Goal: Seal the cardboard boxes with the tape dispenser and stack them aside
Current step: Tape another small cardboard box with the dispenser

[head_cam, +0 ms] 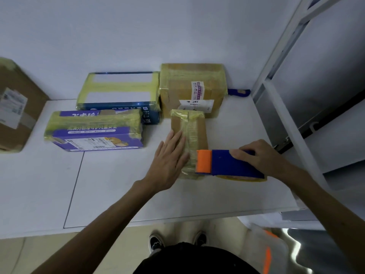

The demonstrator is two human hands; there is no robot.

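On the table a small box lies before us. Our left hand rests flat on its left side. The tape dispenser, gripped by our right hand, sits on its near right end. Just behind stands a big box, with a flat box beside it on the left. In front of that lies a long box. A carton sits well apart, far left.

The left edge cuts off a brown box; a blue handle shows only partly behind the large carton.
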